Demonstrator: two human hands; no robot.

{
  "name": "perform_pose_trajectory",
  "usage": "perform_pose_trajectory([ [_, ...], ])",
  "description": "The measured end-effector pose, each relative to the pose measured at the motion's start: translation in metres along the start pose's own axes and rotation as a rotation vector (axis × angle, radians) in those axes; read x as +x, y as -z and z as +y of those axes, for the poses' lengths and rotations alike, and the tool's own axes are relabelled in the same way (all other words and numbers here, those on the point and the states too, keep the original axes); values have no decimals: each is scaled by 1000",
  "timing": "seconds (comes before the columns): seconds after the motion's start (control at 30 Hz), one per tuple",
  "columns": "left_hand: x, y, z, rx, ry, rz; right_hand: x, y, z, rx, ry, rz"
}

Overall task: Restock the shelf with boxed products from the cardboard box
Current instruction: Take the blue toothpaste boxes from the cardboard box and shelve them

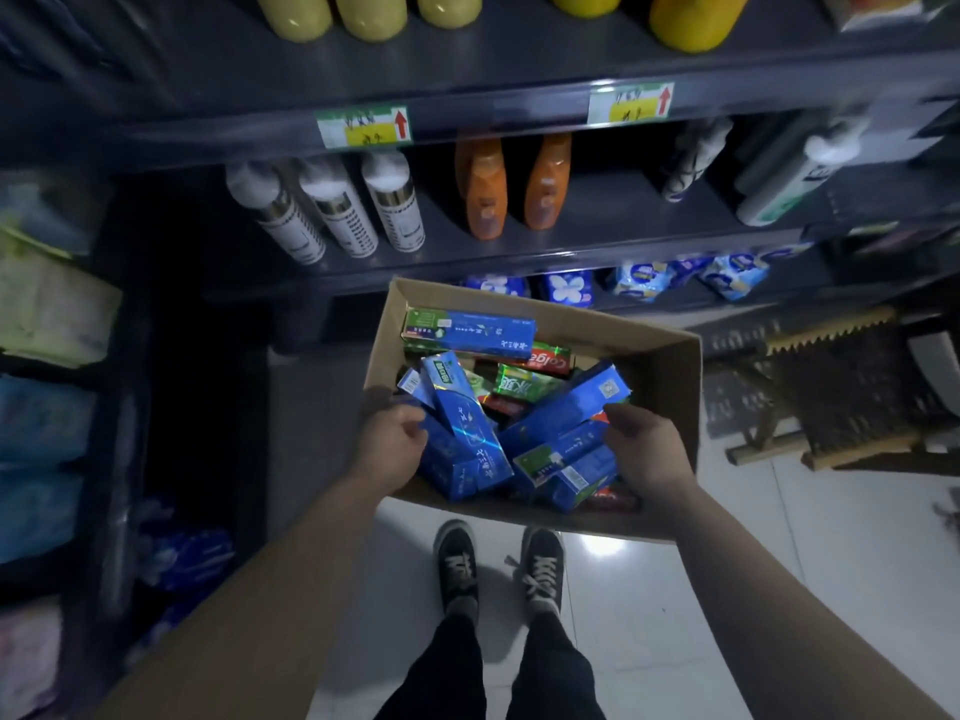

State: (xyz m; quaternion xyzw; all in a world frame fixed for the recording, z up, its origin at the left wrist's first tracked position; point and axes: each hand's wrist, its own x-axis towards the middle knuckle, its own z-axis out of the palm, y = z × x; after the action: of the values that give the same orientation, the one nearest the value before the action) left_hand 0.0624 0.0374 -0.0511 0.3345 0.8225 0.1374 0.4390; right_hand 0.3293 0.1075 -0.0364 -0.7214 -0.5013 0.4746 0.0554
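An open cardboard box [660, 366] hangs in front of me above the floor, close to the dark shelf unit [519, 257]. It holds several long blue toothpaste boxes [467, 428], plus green and red ones underneath. My left hand [389, 433] grips the box's left wall, thumb inside against a blue box. My right hand [647, 449] is at the near right corner, thumb inside over the blue boxes, and seems to grip the wall there. Its fingertips are hidden.
The shelves carry yellow bottles [369, 13], white spray cans [343, 210], orange bottles [483, 189] and blue-white packets [644, 278]. A dark rack with soft packs [47, 309] stands at the left. A wooden rack [841, 397] lies on the tiled floor at the right. My shoes [498, 569] are below the box.
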Motion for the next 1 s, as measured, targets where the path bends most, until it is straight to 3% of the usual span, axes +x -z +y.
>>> perform_pose_trajectory([
  [0.23,17,-10,-25,158,-42,-27,12,-14,24,-77,17,-61],
  [0.37,16,-10,-26,149,28,12,14,-18,31,-136,32,-69],
  [0.47,11,-20,-16,178,145,-81,12,-23,33,-95,3,-90],
  [0.6,16,-41,-10,-86,351,-187,14,-34,34,-36,6,-127],
  [0.77,30,-56,-9,-248,418,-210,16,-43,30,-21,4,-125],
  [1.0,13,-16,0,-646,608,-347,8,-39,16,-4,13,-144],
])
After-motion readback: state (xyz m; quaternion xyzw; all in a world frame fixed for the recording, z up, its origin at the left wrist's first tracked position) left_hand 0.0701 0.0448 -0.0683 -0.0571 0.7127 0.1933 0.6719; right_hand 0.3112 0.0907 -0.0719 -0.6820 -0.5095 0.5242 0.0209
